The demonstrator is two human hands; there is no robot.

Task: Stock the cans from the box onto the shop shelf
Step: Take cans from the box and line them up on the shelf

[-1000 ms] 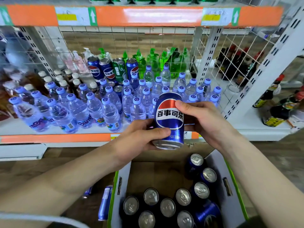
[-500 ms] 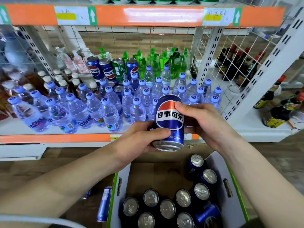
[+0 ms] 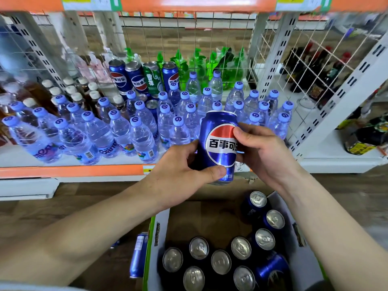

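A blue cola can with a red, white and blue logo is held upright in front of the shelf edge. My left hand grips its lower left side, thumb across the front. My right hand grips its right side. Below them an open cardboard box holds several upright blue cans. At the back of the shelf stand blue cans and one green can.
Several clear water bottles with purple caps crowd the shelf in front. Brown drink bottles stand at the left, dark sauce bottles on the right shelf. A blue can lies on the wooden floor left of the box.
The view has moved closer to the shelf and tilted down a little. Both hands still hold the can in much the same place above the box.
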